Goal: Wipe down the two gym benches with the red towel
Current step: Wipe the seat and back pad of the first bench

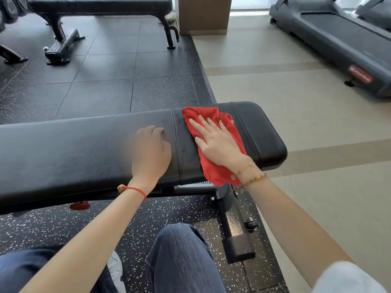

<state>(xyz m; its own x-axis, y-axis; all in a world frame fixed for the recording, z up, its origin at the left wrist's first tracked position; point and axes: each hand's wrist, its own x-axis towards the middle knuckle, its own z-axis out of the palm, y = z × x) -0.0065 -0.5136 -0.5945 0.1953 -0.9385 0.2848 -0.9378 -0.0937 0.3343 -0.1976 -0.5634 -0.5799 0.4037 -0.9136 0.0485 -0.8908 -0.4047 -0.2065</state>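
Observation:
A black padded gym bench (74, 149) runs across the middle of the view, close in front of me. The red towel (213, 166) lies spread on its right seat section and hangs over the near edge. My right hand (218, 142) presses flat on the towel with straight fingers. My left hand (151, 151) rests on the bench pad just left of the seam, fingers loosely curled, holding nothing. A second black bench (101, 5) stands at the far top left.
A treadmill (338, 37) stands at the upper right on the beige floor. A wooden pillar (203, 15) rises behind the far bench. The near bench's metal foot (234, 229) sticks out by my knees. Black rubber tiles lie between the two benches.

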